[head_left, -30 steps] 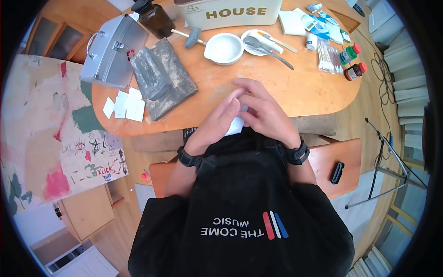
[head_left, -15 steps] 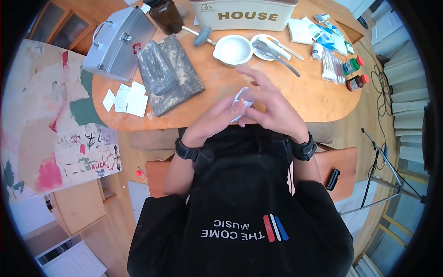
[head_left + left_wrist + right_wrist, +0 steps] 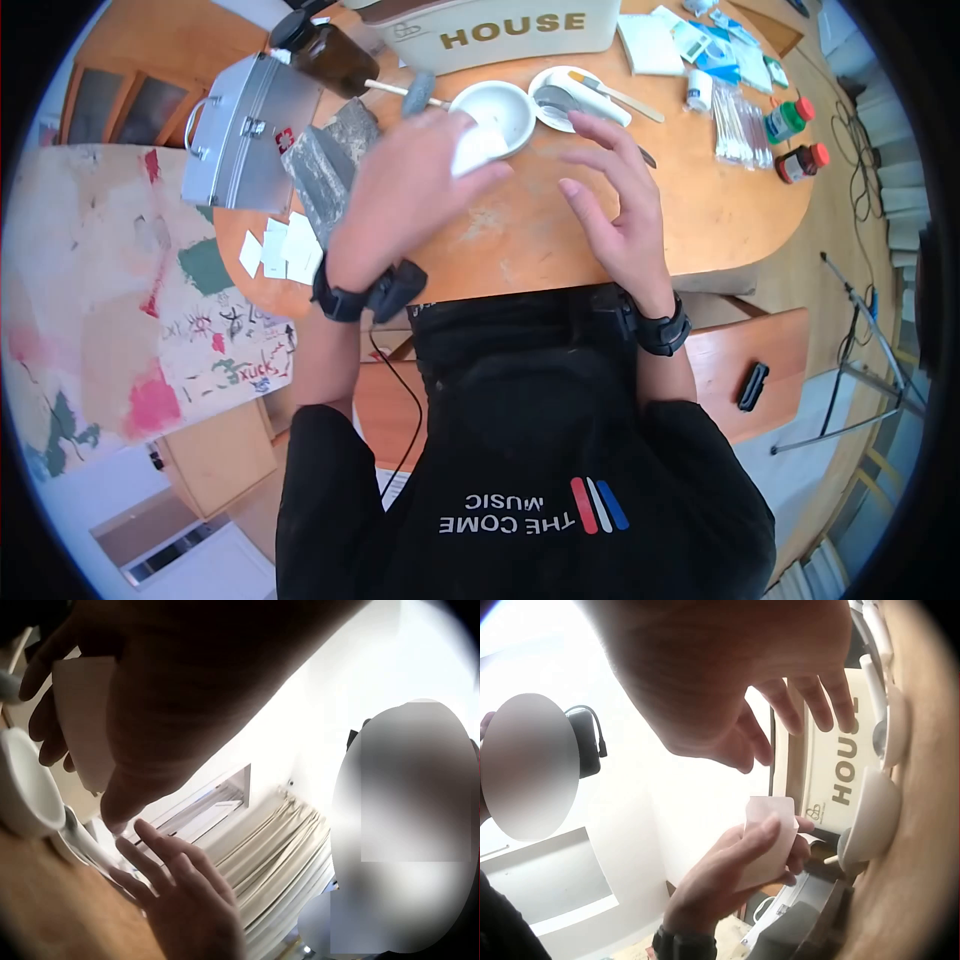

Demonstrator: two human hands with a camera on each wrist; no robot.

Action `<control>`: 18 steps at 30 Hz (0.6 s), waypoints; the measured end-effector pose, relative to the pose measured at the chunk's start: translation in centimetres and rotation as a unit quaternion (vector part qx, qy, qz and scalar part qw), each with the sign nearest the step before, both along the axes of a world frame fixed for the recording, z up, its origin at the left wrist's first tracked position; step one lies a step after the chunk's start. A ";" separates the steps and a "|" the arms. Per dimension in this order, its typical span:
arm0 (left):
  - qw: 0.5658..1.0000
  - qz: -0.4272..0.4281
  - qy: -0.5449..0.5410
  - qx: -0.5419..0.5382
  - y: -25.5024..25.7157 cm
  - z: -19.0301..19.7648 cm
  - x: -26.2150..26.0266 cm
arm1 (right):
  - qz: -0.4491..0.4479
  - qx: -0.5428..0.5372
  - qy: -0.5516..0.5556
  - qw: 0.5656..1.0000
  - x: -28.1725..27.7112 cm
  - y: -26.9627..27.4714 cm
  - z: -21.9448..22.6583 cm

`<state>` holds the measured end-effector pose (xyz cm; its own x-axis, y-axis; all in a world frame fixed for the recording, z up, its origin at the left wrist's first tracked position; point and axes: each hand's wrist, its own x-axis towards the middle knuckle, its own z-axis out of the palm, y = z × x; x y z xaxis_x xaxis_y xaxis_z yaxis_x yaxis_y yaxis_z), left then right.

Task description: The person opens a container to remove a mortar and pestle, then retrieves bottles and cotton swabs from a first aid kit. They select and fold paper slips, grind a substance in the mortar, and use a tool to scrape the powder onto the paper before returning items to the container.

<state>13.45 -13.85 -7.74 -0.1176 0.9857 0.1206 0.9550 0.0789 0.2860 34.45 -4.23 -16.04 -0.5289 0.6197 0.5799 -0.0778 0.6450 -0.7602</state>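
Note:
My left hand (image 3: 405, 185) is raised over the table, its thumb and fingers pinching a piece of folded white paper (image 3: 771, 844). In the head view the paper overlaps the near rim of the white mortar bowl (image 3: 512, 115). My right hand (image 3: 625, 215) hovers to the right of it, fingers spread and loosely bent, holding nothing. Behind the left hand is a grey stone slab, partly covered by the hand, with a stone block (image 3: 318, 180) on it. Several white paper squares (image 3: 300, 248) lie at the table's left edge.
A pestle (image 3: 417, 93) lies by the bowl, and a dish with spoon and spatula (image 3: 620, 97) stands right of it. A metal case (image 3: 235, 140), brown jar (image 3: 335, 55) and HOUSE box (image 3: 500, 35) line the back. Cotton swabs (image 3: 740, 130) and small bottles (image 3: 790, 120) sit right.
Both hands were together around the paper near the table's front edge. Now they are apart: the left has carried the paper forward and left towards the bowl; the right has let go.

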 end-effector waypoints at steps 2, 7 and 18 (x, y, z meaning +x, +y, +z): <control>0.995 -0.009 0.101 0.009 2.4 -0.1 -1.4 | -0.029 -0.059 0.017 0.998 0.4 -0.2 -0.9; 0.943 -0.099 0.312 -0.056 6.3 -0.6 -3.2 | -0.043 -0.114 -0.008 0.992 1.8 -1.1 -3.0; 0.877 -0.172 0.445 -0.052 7.6 -1.9 -2.0 | -0.027 -0.180 0.003 0.983 2.0 -1.5 -4.5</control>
